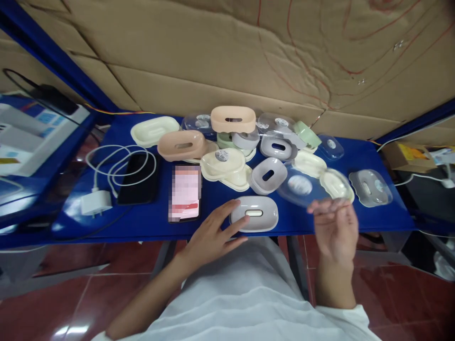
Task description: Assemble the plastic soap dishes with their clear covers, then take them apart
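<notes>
My left hand [218,232] has its fingers spread, with the fingertips resting on the left rim and middle of a light grey oval soap dish [268,220] at the table's front edge. A cream oval shows in that dish's slot. To the right, my right hand [336,232] is raised, slightly blurred, palm turned up. Its fingers are closed on the edge of a clear plastic lid [284,189] bearing a round white label [299,185]. Just behind stand a grey slotted soap dish insert [256,177] and a cream dish [336,183].
Peach [232,118], brown [181,144] and cream [223,163] dish parts crowd the back of the blue table [213,227]. A lit phone [185,194], black device [138,182] and charger [95,203] lie left; a clear scalloped lid [371,188] lies right. Cardboard [177,57] walls the back.
</notes>
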